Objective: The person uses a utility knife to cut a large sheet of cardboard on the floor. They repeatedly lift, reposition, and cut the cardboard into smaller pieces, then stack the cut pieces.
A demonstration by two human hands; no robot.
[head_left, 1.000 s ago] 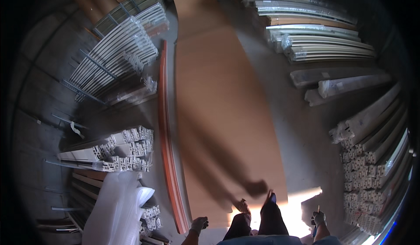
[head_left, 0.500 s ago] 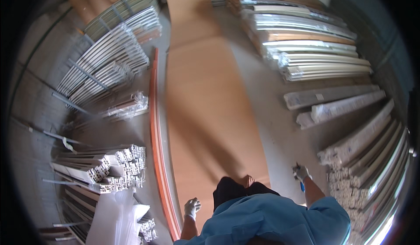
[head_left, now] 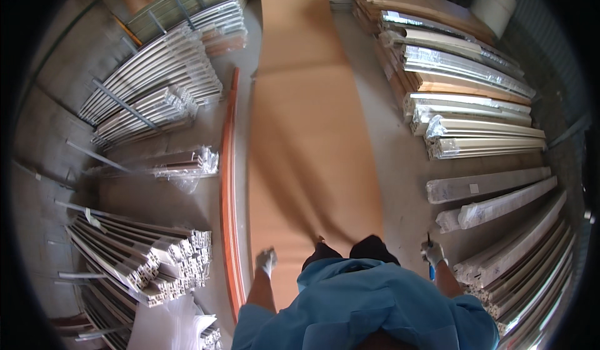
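A long brown sheet like cardboard or kraft paper (head_left: 312, 131) stretches away along the floor ahead of me, and I am standing over its near part. My left hand (head_left: 265, 260), in a pale glove, hangs above the sheet's left edge with its fingers curled in and nothing visible in it. My right hand (head_left: 435, 252), also gloved, is out to the right over the grey floor. It grips a slim tool with a blue handle (head_left: 432, 272); a dark narrow end sticks out past the fingers. The tool's exact kind is too small to make out.
An orange-red strip (head_left: 229, 206) runs along the sheet's left side. Racks of wrapped pale profiles (head_left: 156, 62) and white bundles (head_left: 181, 262) line the left. Stacked long packages (head_left: 469, 69) and wrapped bars (head_left: 494, 184) line the right. A white roll (head_left: 492, 6) stands at the far right.
The surroundings have shifted down and slightly right in view as I move forward over the sheet. My left hand has risen a little; the right still grips the blue-handled tool.
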